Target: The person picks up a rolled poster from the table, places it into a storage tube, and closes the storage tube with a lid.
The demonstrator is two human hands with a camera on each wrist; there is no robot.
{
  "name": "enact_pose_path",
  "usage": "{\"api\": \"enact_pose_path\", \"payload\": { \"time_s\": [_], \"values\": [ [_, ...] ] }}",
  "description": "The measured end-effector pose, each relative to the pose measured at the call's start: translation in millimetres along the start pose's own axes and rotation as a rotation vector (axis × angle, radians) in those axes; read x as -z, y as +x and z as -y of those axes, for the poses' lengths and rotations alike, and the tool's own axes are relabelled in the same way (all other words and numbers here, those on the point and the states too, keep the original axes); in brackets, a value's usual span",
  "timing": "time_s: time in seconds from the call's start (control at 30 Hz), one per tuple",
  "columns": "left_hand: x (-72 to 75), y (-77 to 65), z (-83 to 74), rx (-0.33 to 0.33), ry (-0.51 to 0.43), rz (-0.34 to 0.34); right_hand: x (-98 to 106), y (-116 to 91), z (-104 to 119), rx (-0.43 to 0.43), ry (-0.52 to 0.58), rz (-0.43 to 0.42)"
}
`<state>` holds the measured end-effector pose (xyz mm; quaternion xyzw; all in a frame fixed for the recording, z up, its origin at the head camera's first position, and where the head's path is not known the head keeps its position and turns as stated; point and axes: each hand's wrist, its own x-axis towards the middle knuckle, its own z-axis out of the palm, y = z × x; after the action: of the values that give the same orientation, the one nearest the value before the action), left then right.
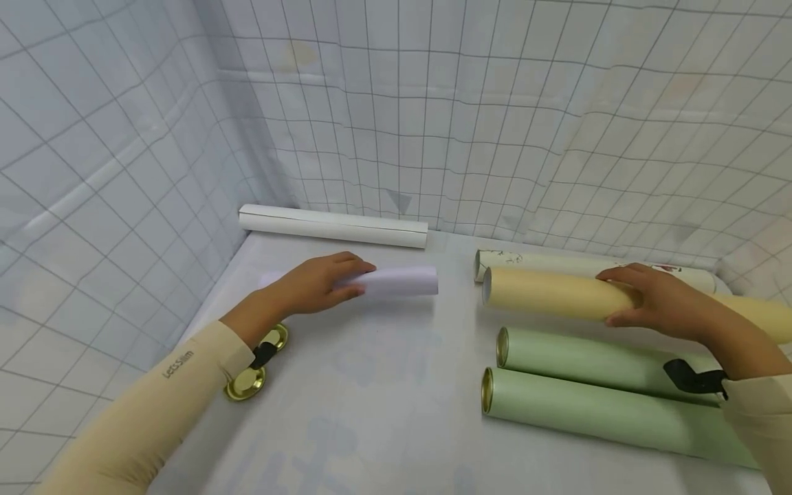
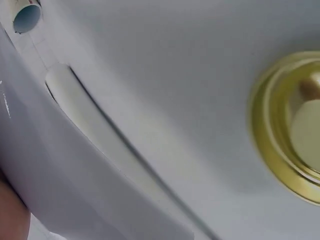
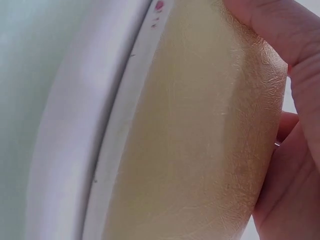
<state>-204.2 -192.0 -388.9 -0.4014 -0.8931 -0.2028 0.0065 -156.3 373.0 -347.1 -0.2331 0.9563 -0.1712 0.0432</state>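
My left hand (image 1: 324,282) grips a pale lavender paper roll (image 1: 405,280) near its middle, fingers over the top and thumb on the near side. In the left wrist view the lavender roll (image 2: 65,165) fills the lower left, with a bit of the hand at the edge. On the right, my right hand (image 1: 665,302) holds a long yellow cardboard tube (image 1: 551,292) across its width, its hollow end facing left. Close up in the right wrist view, the yellow tube (image 3: 185,125) has a creased surface, and thumb and fingers wrap its edge.
Behind the yellow tube lies a white tube with a floral print (image 1: 513,260). Two green tubes with gold rims, a rear one (image 1: 575,354) and a front one (image 1: 588,405), lie nearer. A white paper roll (image 1: 334,225) lies by the checked back curtain. Gold lids (image 1: 245,383) sit under the left forearm.
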Motion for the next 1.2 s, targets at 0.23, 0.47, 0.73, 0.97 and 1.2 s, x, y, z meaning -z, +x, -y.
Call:
{"api": "enact_pose_path", "payload": {
  "time_s": [0.23,0.47,0.73,0.97,1.2],
  "values": [
    [4.0,7.8,-20.1,-0.12,0.036,-0.035,0.2,-2.0,20.1,0.065,-0.03,-0.062],
    [7.8,12.5,-34.7,-0.193,0.032,-0.057,-1.0,-4.2,36.2,0.124,-0.024,-0.11],
    [7.7,13.0,-43.9,-0.208,0.039,-0.056,-2.0,-6.4,47.1,0.165,-0.048,-0.129],
    [7.1,16.4,-56.8,-0.241,0.058,-0.071,-0.7,-9.6,57.4,0.169,-0.051,-0.131],
    [9.7,17.9,-64.4,-0.266,0.064,-0.102,1.1,-12.7,63.9,0.224,-0.092,-0.174]
  ]
}}
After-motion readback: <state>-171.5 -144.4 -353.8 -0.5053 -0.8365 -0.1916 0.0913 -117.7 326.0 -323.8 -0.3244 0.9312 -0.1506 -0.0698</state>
